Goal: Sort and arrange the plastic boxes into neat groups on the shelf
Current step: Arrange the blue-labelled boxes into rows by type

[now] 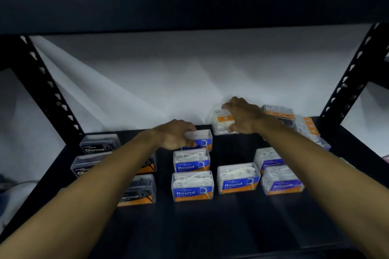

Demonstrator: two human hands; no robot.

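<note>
Boxes read "Charcoal" [99,145], "Round" [192,186] and "Smooth" [282,181].

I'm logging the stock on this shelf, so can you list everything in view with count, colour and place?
Charcoal boxes: four visible, black label, left side, partly hidden by the left arm.
Round boxes: four, blue label with orange strip, centre; three in a column, one to its right.
Smooth boxes: two, purple label, right of centre.
Orange boxes: at least three, orange label, back right, jumbled; text unreadable.
Shelf: one, black, with perforated black uprights either side.
Wall: white, behind.
Left hand: on the rearmost Round box.
Right hand: on an orange box at the back.
</note>
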